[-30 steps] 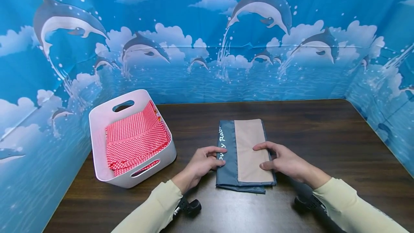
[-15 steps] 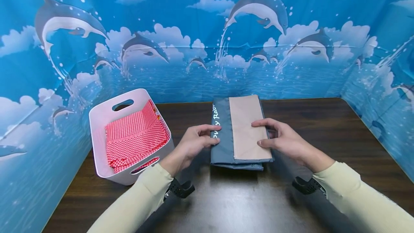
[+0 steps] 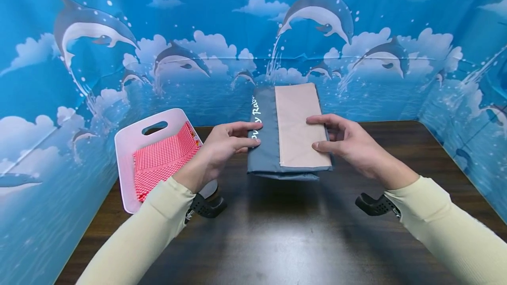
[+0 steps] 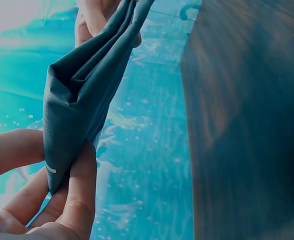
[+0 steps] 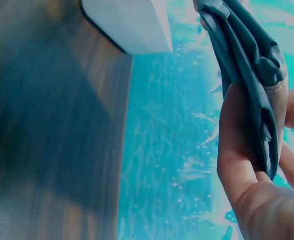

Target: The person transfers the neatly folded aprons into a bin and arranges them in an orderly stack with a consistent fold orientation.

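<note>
A folded grey-blue cloth (image 3: 264, 153) with a beige panel and white lettering hangs above the table in the head view; its exact kind cannot be told. My left hand (image 3: 218, 146) pinches its left edge. On the opposite side, my right hand (image 3: 348, 144) pinches the right edge, thumb and forefinger over the beige panel. Loose layers of the cloth (image 4: 87, 95) show end-on in the left wrist view, between thumb and fingers. The right wrist view shows the cloth (image 5: 254, 85) likewise gripped, its folds stacked together.
A white bin (image 3: 126, 175) with handle holes stands on the dark wooden table (image 3: 277, 241) at the left, partly behind my left forearm. Red-and-white checked cloth (image 3: 158, 157) lies inside it. A blue dolphin-print curtain (image 3: 222, 96) encloses the table's back and sides.
Both hands have raised the folded cloth off the table, up and away from me. My left forearm now covers part of the bin. The grip at both edges stays the same.
</note>
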Motion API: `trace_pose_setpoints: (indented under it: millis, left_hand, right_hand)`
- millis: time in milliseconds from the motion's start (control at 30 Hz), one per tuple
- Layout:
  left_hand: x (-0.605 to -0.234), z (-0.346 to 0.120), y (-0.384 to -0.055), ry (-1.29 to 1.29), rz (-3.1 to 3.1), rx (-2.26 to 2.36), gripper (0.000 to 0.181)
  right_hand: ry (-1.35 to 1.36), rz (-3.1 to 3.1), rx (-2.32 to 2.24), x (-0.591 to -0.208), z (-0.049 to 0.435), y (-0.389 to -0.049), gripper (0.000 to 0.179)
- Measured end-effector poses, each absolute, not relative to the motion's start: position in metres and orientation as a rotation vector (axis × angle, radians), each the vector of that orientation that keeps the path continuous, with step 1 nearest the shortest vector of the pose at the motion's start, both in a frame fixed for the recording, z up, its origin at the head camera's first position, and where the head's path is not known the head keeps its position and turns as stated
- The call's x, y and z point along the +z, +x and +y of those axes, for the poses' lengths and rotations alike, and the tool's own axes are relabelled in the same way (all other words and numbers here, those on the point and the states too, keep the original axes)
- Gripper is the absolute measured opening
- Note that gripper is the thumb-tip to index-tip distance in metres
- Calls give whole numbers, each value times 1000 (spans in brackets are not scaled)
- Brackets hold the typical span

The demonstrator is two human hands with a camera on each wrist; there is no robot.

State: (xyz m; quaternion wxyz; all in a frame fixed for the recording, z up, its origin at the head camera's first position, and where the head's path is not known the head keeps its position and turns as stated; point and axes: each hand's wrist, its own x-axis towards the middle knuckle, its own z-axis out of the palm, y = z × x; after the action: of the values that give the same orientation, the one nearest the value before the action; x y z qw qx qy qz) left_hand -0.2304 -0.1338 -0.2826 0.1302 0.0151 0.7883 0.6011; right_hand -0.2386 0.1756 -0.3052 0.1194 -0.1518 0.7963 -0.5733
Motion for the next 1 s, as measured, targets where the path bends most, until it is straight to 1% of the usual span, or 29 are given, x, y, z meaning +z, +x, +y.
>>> trace_pose_setpoints:
  millis: [233,400,633,1000]
  left_hand:
    - [-290,-149,-226,-41,2333,1710,47]
    - [-295,-167,-221,-48,2384,1701,48]
    - [-292,-197,-213,-82,2422,1699,50]
    - [-292,-247,-189,-170,2461,1702,58]
  right_hand:
    - [-468,2286,-1664,-313,158,-245,59]
    - [-472,2248,-1669,-317,138,-250,57]
    - [-486,2230,-1652,-316,103,-258,55]
    - [-516,2134,-1718,-316,38,-267,49]
